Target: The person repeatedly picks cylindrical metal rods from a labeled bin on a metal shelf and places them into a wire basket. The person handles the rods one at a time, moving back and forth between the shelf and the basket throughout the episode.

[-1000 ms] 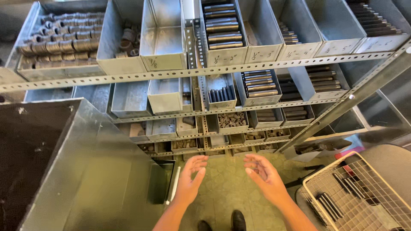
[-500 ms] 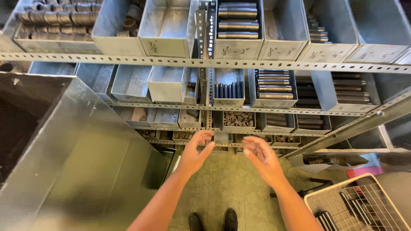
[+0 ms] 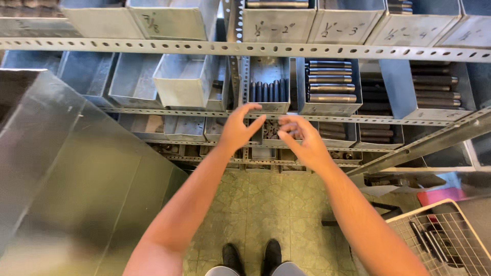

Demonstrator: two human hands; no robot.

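Both my hands reach forward toward a metal shelving rack. My left hand (image 3: 239, 129) has its fingers spread and holds nothing. My right hand (image 3: 303, 139) is beside it, fingers curled apart, also empty. Both hover just below a small metal bin (image 3: 267, 107) that holds a row of short dark pipe pieces standing on end. Behind my hands, on the shelf below, another bin of small dark fittings (image 3: 272, 131) is partly hidden. To the right, a bin of longer dark pipe pieces (image 3: 327, 84) lies at the same level.
A large sheet-metal box (image 3: 71, 168) fills the left side. A white wire basket (image 3: 447, 240) with dark pipe pieces sits at the lower right. A slanted metal rail (image 3: 424, 145) crosses on the right. My shoes (image 3: 250, 255) stand on green floor tiles.
My hands have moved up and forward toward the shelf bins and come closer together. The view has shifted nearer to the rack.
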